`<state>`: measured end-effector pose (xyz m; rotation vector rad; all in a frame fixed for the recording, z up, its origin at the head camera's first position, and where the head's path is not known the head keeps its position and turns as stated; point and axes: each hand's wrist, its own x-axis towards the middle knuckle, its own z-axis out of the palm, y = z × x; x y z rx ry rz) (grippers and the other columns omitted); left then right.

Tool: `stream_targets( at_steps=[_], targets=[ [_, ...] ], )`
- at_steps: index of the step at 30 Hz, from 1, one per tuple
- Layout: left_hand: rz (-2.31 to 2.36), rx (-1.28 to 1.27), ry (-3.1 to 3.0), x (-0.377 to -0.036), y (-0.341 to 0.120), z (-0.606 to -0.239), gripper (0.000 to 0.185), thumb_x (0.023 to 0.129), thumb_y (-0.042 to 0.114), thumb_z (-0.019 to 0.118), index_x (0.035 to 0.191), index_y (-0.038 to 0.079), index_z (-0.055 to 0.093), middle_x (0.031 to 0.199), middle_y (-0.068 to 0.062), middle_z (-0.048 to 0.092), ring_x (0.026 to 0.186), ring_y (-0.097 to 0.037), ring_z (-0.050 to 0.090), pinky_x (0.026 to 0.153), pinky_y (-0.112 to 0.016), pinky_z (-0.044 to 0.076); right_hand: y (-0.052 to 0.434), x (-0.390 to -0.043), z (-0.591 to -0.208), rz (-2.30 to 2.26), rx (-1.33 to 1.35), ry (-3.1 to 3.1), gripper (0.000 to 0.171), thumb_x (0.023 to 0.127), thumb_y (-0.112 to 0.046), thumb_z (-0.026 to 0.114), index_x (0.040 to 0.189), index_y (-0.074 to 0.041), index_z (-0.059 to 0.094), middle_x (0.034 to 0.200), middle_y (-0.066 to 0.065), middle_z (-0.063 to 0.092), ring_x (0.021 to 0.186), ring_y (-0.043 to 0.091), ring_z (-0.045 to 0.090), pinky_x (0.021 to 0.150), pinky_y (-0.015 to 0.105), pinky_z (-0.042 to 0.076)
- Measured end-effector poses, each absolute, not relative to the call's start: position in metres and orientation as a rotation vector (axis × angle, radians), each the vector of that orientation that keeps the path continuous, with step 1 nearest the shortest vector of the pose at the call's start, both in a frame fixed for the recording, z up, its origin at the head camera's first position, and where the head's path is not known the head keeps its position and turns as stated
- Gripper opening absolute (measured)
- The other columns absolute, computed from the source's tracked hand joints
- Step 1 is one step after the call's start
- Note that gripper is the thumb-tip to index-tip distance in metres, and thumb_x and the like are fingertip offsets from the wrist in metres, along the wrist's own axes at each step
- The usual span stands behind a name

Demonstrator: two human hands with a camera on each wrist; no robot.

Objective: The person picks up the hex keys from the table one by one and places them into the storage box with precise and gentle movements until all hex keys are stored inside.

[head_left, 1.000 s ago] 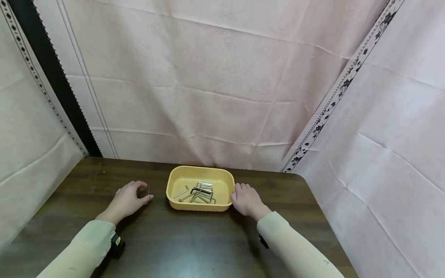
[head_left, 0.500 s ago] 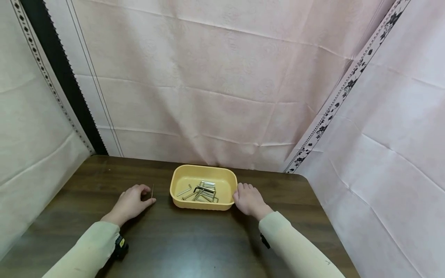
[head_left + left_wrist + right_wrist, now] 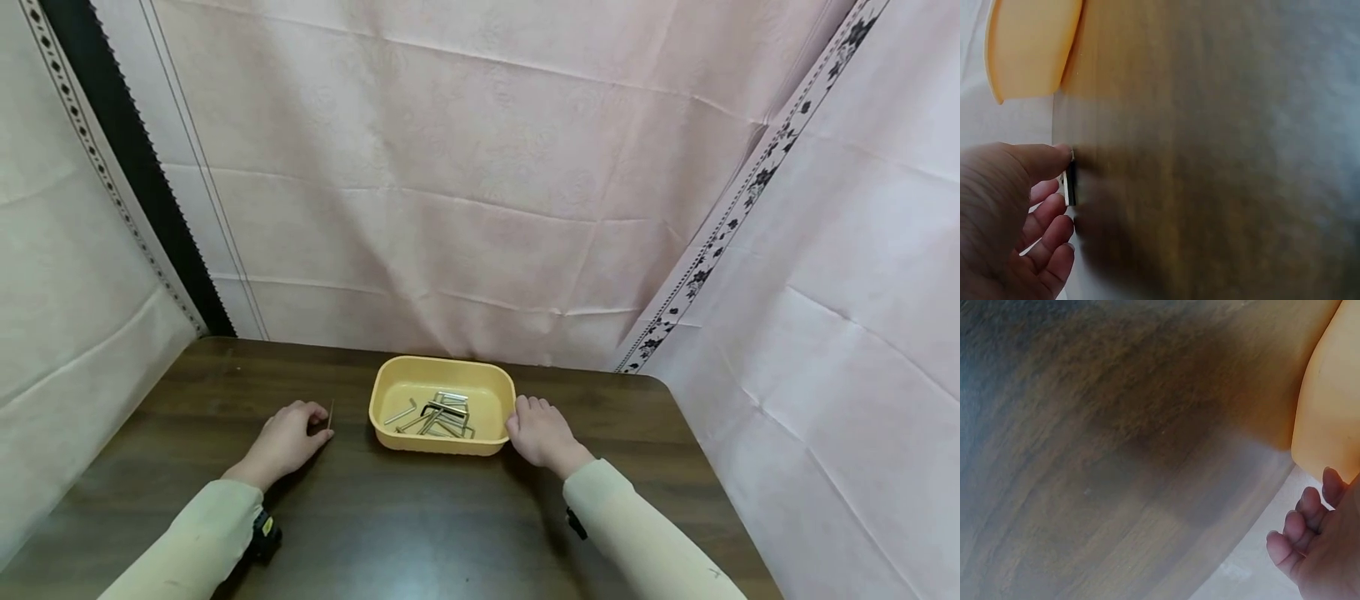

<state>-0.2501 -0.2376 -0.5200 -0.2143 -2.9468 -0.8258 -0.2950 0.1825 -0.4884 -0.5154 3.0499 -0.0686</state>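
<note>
A yellow plastic tray (image 3: 442, 364) stands at the back middle of a dark wooden table (image 3: 420, 517), with several metal hex keys (image 3: 438, 417) lying in it. My left hand (image 3: 317, 425) rests on the table left of the tray and pinches a small thin hex key (image 3: 331, 414) that stands upright at its fingertips. In the left wrist view the thumb (image 3: 1041, 161) presses on that key (image 3: 1071, 184), with the tray's wall (image 3: 1029, 50) beyond. My right hand (image 3: 527, 414) lies on the table with relaxed fingers against the tray's right wall (image 3: 1329, 406) and holds nothing.
Pink cloth (image 3: 465, 183) hangs close behind the table and down both sides. The table's rounded back right corner (image 3: 660, 383) is near the right hand. Bare wood spreads in front of the tray between my two sleeves.
Both hands keep nearly the same places beside the tray. Only the head view has drifted slightly.
</note>
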Motion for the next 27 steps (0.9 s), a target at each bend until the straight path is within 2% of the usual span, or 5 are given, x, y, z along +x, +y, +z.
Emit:
stream_targets(
  at_steps=[8, 18, 27],
  targets=[
    [-0.811, -0.219, -2.940, -0.2450, -0.2378, -0.5180, 0.016, 0.086, 0.013, 0.071, 0.099, 0.004, 0.066, 0.092, -0.008, 0.060, 0.087, -0.029, 0.058, 0.079, -0.053, 0.043, 0.1854, -0.2946, -0.4872, -0.121, -0.525, 3.029, 0.027, 0.099, -0.030, 0.028, 0.096, -0.011, 0.047, 0.086, 0.003, 0.044, 0.079, 0.022, 0.041, 0.076, 0.039, 0.038],
    [-0.763, -0.156, -3.001, -0.2469, -0.2364, -0.5156, 0.010, 0.089, 0.017, 0.069, 0.090, 0.008, 0.065, 0.080, -0.002, 0.054, 0.070, -0.020, 0.049, 0.067, -0.041, 0.042, 0.1831, -0.2972, -0.4869, -0.143, -0.549, 3.033, 0.026, 0.098, -0.030, 0.027, 0.095, -0.012, 0.046, 0.085, 0.002, 0.043, 0.078, 0.022, 0.042, 0.075, 0.037, 0.037],
    [-0.635, -0.243, -3.061, -0.2439, -0.2354, -0.5105, 0.011, 0.088, 0.014, 0.066, 0.079, 0.010, 0.060, 0.075, -0.001, 0.054, 0.063, -0.018, 0.049, 0.063, -0.041, 0.043, 0.1845, -0.2953, -0.4854, -0.149, -0.538, 3.031, 0.025, 0.099, -0.029, 0.027, 0.093, -0.012, 0.045, 0.083, 0.002, 0.043, 0.076, 0.022, 0.041, 0.073, 0.037, 0.036]
  ],
)
